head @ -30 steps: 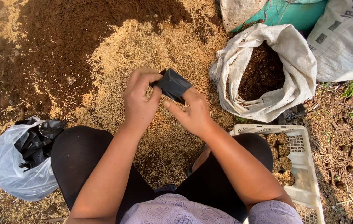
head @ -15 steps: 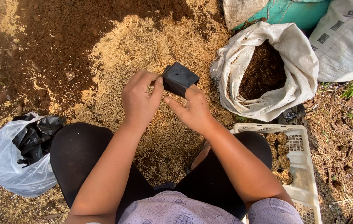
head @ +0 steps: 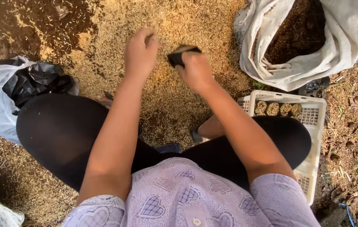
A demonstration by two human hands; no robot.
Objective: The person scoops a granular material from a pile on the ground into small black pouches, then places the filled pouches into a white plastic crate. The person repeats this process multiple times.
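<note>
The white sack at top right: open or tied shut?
Open: the sack has its mouth rolled back, showing dark soil inside.

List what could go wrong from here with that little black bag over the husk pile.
The right hand alone pinches the small black bag, so it may fold shut or drop. The left hand is curled over the rice husks; a scoop could spill past the bag's narrow mouth. The white crate sits close against the knee and might be knocked.

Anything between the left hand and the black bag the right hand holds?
Nothing visible. Left hand sits just beside the small black bag pinched in the right hand, with only a strip of husk-strewn ground showing between them.
</note>
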